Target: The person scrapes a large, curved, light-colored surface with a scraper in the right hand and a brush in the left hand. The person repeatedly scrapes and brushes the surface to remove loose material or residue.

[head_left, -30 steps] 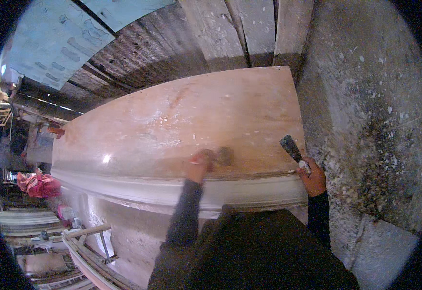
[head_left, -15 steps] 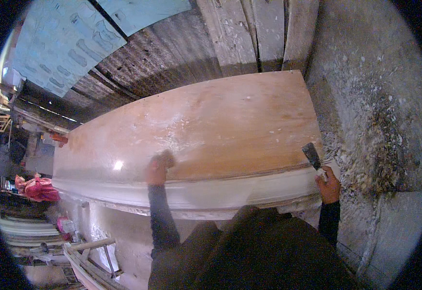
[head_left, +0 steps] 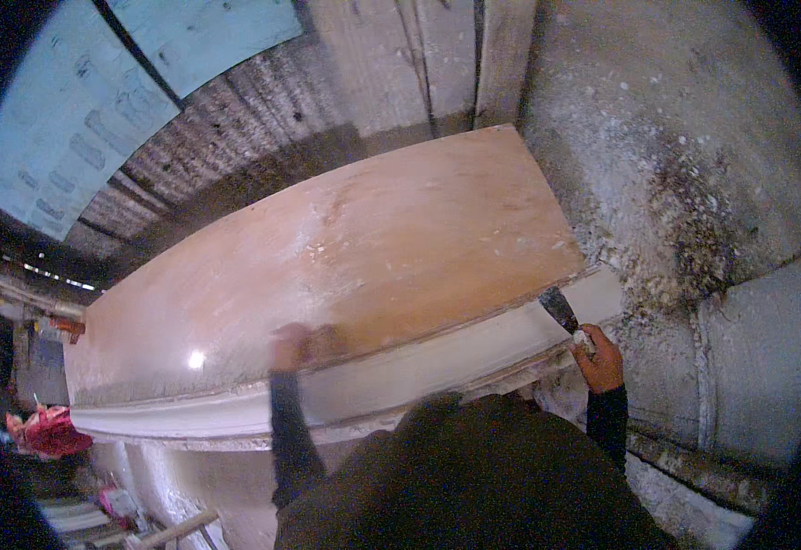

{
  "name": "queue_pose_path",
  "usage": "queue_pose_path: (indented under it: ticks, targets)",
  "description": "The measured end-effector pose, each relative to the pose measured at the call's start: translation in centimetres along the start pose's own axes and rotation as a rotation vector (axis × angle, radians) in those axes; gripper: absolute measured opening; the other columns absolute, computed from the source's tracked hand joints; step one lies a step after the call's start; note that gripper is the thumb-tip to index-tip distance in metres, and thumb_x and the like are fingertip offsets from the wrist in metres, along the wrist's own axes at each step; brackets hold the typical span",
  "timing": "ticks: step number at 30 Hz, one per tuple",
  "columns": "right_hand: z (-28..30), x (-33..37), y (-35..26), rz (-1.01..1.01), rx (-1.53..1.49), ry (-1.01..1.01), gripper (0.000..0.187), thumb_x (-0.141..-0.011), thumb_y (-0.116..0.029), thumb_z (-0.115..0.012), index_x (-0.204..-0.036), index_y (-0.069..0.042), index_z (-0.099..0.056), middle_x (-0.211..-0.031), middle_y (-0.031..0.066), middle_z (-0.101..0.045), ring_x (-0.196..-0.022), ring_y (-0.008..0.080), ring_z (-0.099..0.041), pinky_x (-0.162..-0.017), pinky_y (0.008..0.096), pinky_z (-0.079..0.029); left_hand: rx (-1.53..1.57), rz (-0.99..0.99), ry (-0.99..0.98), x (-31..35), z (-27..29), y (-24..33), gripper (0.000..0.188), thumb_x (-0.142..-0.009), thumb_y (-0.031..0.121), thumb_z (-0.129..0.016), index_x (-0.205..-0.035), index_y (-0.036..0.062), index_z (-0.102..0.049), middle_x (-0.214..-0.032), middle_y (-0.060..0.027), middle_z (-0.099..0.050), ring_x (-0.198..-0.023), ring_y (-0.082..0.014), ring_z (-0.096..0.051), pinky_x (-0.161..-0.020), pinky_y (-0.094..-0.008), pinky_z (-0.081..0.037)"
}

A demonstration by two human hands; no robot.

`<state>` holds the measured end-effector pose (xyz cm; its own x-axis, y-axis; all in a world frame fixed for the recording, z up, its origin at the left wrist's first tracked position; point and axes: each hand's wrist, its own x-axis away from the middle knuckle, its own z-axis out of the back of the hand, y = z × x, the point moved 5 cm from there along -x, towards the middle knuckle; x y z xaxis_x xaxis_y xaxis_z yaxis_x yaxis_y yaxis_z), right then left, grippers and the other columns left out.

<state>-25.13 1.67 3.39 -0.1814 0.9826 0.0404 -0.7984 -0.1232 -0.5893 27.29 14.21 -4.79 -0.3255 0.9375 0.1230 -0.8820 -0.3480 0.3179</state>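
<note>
A long board (head_left: 400, 247) with a smooth, orange-brown face spans the middle, whitish smears and small pale crumbs on it. Along its near side runs a white moulded strip (head_left: 437, 353). My left hand (head_left: 288, 348) is at the board's near edge, blurred by motion; a brownish lump (head_left: 322, 341) at its fingers looks gripped, but its kind is unclear. My right hand (head_left: 602, 359) is closed around the pale handle of a putty knife (head_left: 558, 310). The knife's dark blade points up and left, over the strip near its right end.
White crumbs and dark debris (head_left: 694, 211) cover the floor at the right. Behind the board lie a corrugated sheet (head_left: 244, 119), pale blue panels (head_left: 79, 101) and wooden planks (head_left: 382, 64). A red bundle (head_left: 47, 431) and a wooden frame (head_left: 176, 530) are at the left.
The view has shifted, so the board appears lower left and more tilted. My left hand has moved nearer the white strip. My right hand still holds the putty knife.
</note>
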Motion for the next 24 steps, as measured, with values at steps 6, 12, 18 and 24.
queue_pose_path:
  ticks: [6, 12, 18, 24]
  targets:
    - [1.8, 0.4, 2.2, 0.006, -0.088, 0.157, 0.035, -0.070, -0.018, -0.060, -0.099, -0.004, -0.049, -0.090, 0.0167, -0.057, -0.084, 0.0311, -0.056, -0.070, 0.0340, -0.044, 0.188, 0.367, 0.154, -1.6, 4.7, -0.8, 0.018, -0.073, 0.018, -0.047, -0.083, 0.0092, -0.058, -0.092, -0.0106, -0.058, -0.074, -0.0280, -0.056, -0.060, -0.0364, -0.046]
    - [2.6, -2.4, -0.5, -0.113, -0.085, -0.033, 0.037, -0.071, -0.021, -0.061, -0.101, -0.003, -0.050, -0.092, 0.0165, -0.057, -0.085, 0.0305, -0.056, -0.069, 0.0343, -0.045, 1.287, 0.047, -0.115, -12.4, -13.0, 12.3, 0.021, -0.076, 0.020, -0.052, -0.090, 0.0047, -0.055, -0.082, -0.0040, -0.058, -0.074, -0.0132, -0.054, -0.065, -0.0277, -0.045]
    - [4.4, -3.6, 5.7, -0.058, -0.006, 0.046, 0.036, -0.070, -0.023, -0.062, -0.099, -0.005, -0.051, -0.089, 0.0146, -0.058, -0.080, 0.0288, -0.057, -0.067, 0.0342, -0.045, 1.457, -0.287, -0.483, -16.1, -18.7, 44.2, 0.026, -0.074, 0.022, -0.056, -0.094, 0.0067, -0.049, -0.073, -0.0047, -0.059, -0.060, -0.0140, -0.057, -0.049, -0.0297, -0.045]
    - [7.4, -7.0, 9.5, 0.016, -0.027, 0.022, 0.036, -0.069, -0.020, -0.062, -0.100, -0.007, -0.051, -0.087, 0.0145, -0.058, -0.075, 0.0288, -0.058, -0.065, 0.0351, -0.046, 0.421, -0.486, -0.246, -20.7, -25.4, 36.1, 0.022, -0.071, 0.023, -0.057, -0.087, 0.0096, -0.048, -0.074, -0.0043, -0.059, -0.061, -0.0165, -0.057, -0.052, -0.0333, -0.045]
